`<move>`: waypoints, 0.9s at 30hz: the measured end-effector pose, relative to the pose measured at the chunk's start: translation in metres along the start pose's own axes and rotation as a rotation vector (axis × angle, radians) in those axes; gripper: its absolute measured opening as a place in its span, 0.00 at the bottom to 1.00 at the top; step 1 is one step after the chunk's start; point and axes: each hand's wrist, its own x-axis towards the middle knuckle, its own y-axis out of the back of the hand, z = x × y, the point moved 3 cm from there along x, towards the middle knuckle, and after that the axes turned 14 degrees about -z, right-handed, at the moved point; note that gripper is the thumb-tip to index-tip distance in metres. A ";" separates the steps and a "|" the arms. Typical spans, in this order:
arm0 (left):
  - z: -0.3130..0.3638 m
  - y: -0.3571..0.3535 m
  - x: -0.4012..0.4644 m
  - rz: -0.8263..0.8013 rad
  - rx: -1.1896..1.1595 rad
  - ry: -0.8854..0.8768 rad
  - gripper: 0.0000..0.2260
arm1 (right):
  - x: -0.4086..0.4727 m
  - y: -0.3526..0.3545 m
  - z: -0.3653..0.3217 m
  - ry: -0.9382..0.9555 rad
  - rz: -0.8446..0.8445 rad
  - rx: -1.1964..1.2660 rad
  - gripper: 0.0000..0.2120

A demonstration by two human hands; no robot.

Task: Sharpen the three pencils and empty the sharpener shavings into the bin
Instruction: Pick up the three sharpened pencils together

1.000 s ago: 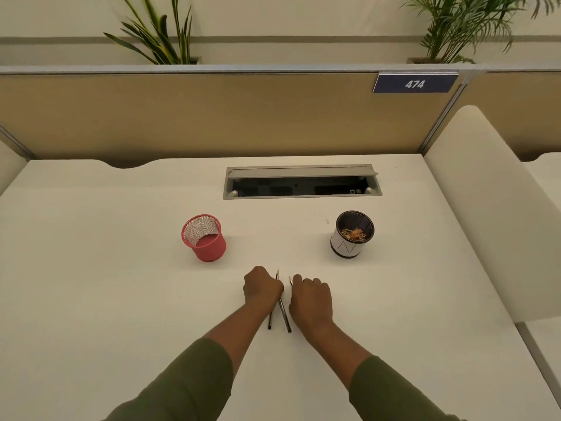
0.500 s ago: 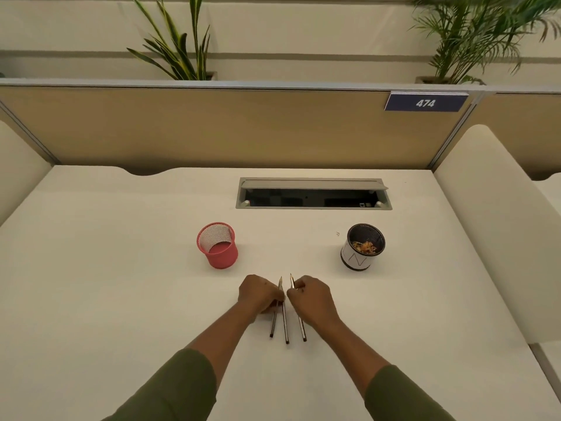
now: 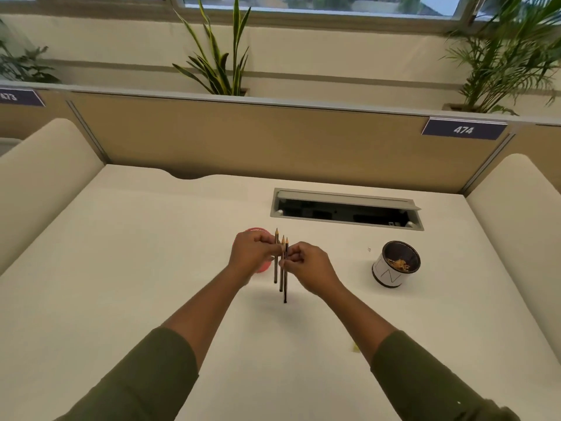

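My left hand (image 3: 253, 253) is pinched shut on the leftmost of three slim dark wooden pencils (image 3: 282, 265); my right hand (image 3: 306, 264) is pinched shut on the other two, thumb and forefinger curled round the shafts about mid-length. All three are held upright, points at 12 o'clock, clear of the white laminate desk (image 3: 151, 253). The points look already cut, pale wood cones showing at the tips. Butt ends are staggered, the right one hanging lowest.

My read: sharpening looks done and this is bundling them for stowing. The red wire-mesh cup (image 3: 261, 265) sits just behind my left hand, at 9 o'clock of the pencils, mostly hidden. To do it well:
- merge all three into one hand first, so the other is free
- tap the butts on the desk to level them before dropping in
- go in butt-first, tips up, so the points don't snap on the mesh
- steady the cup if it's light; mesh tips easily

The black round bin with a white paper label (image 3: 394, 264) stands well apart at 3 o'clock, orange-brown shavings (image 3: 400, 263) already inside. I can't see a sharpener anywhere, so I can't tell if it's been emptied fully. One small fleck lies on the desk at 10 o'clock of the bin, another scrap near my right sleeve (image 3: 425, 378); worth sweeping up.
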 end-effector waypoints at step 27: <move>-0.020 0.068 0.057 0.206 0.528 -0.174 0.04 | 0.113 -0.034 -0.038 0.055 -0.008 -0.490 0.07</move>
